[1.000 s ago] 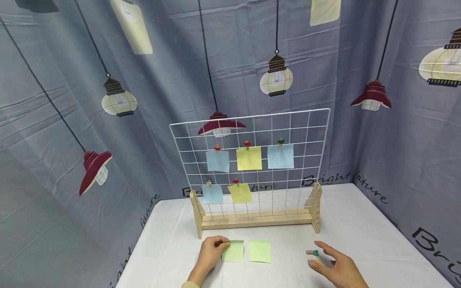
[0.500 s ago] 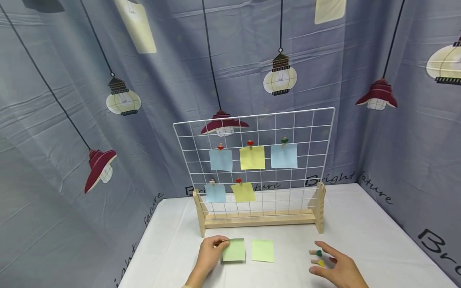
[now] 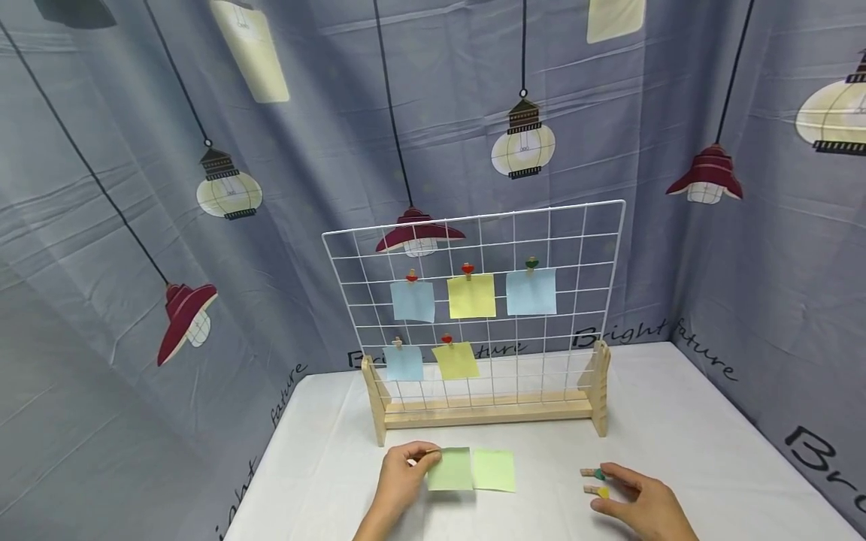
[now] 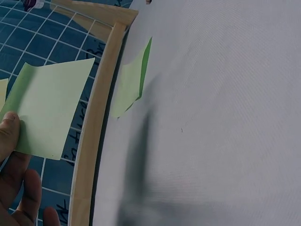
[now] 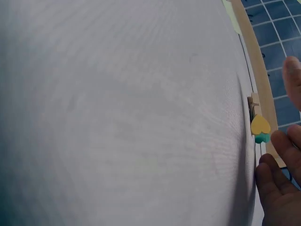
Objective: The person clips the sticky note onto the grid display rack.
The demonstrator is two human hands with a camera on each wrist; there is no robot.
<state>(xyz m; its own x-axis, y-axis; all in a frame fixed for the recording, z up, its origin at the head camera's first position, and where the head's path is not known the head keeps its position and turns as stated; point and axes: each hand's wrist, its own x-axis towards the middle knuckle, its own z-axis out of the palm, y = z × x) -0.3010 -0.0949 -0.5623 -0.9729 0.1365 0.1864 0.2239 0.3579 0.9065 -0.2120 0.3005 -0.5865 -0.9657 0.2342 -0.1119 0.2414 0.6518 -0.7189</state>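
Observation:
My left hand [image 3: 401, 481] pinches a light green sticky note [image 3: 450, 469] by its left side, lifted off the table. In the left wrist view the thumb lies on the note's face. A second green sticky note [image 3: 495, 472] lies just to its right, one edge curled up in the left wrist view. My right hand [image 3: 646, 505] hovers beside two small wooden clothespins, thumb and index finger spread. One clothespin has a green heart [image 3: 600, 474], the other a yellow heart [image 5: 260, 124]. The index fingertip is close to the green heart; whether it touches cannot be told.
Behind the hands stands a white wire grid [image 3: 568, 300] on a wooden base [image 3: 487, 413]. Blue and yellow notes hang on it from heart clothespins, three above and two below. A white cloth covers the table [image 3: 325, 481]; a lamp-patterned curtain [image 3: 284, 150] surrounds it.
My left hand has raised the green note from the table and shifted it right, towards the other note. My right hand's thumb and index finger have drawn nearer together by the clothespins.

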